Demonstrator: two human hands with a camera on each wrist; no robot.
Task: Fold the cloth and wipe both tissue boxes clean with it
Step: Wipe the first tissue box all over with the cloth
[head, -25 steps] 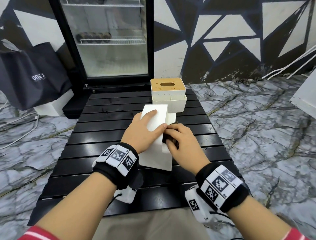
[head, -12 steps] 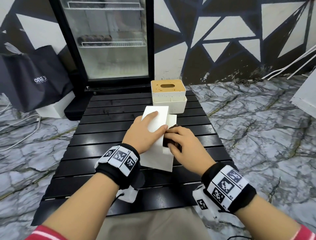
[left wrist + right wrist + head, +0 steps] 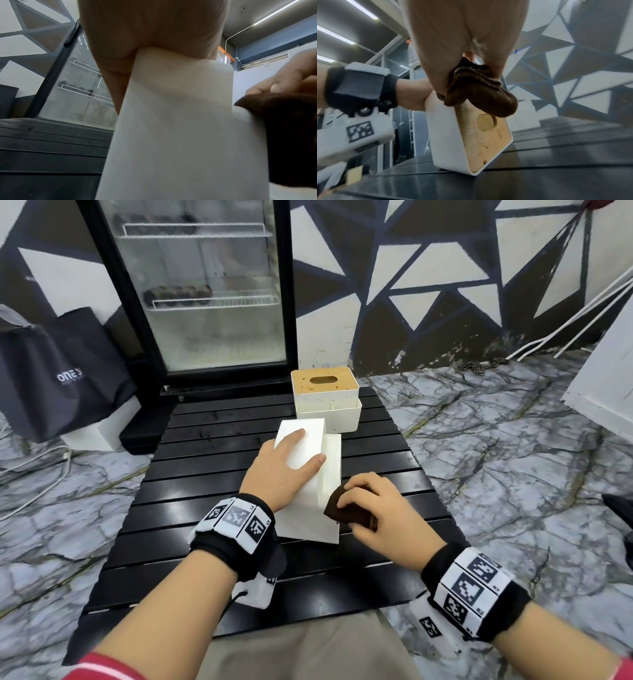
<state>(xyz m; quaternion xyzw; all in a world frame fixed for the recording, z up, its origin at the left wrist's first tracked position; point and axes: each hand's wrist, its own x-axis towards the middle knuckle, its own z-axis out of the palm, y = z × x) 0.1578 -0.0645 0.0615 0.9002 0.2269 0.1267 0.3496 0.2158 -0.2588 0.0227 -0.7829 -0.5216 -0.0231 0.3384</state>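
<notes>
Your left hand [image 3: 284, 463] lies flat on the tipped tissue box [image 3: 308, 508]. Your right hand [image 3: 376, 508] grips the brown cloth [image 3: 342, 506] against its wooden lid.

Matt white plastic tissue box [image 3: 447, 136] with wooden lid [image 3: 488, 138]; fuzzy brown cloth [image 3: 481, 89]; glossy slatted table [image 3: 205, 508].

L hand [image 3: 284, 463] flat; R hand [image 3: 373, 508] clenched.

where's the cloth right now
In the head view the brown cloth is bunched in the right hand, against the near tissue box's right side.
</notes>
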